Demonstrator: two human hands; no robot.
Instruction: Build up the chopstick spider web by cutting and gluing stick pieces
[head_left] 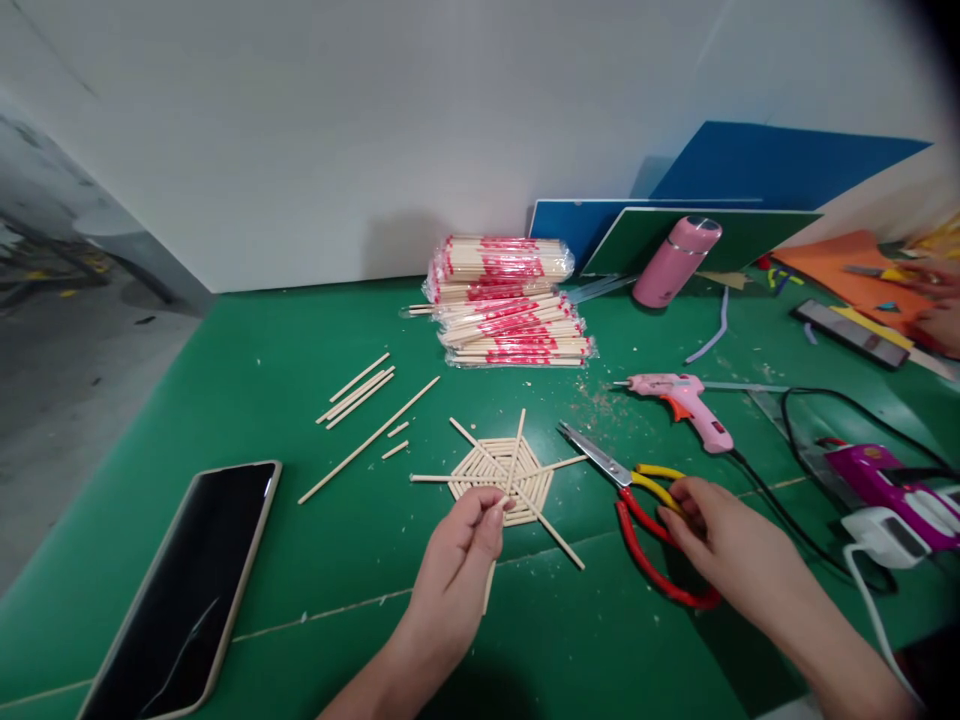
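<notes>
My left hand (461, 555) is closed in a pinch on a thin wooden stick (490, 585), just in front of a hexagonal web of glued sticks (501, 468) on the green table (300, 330). My right hand (716, 535) rests on the handles of the red-and-yellow shears (637, 500), fingers curled over the yellow loop. The shears' blades point up-left toward the web.
Loose sticks (360, 395) lie left of the web, a black phone (184, 590) at the near left. Bagged chopstick bundles (506, 300), a pink bottle (675, 262), a pink glue gun (686, 400) with its cable, a purple tool (889, 485). Another person's hand (937, 310) works at far right.
</notes>
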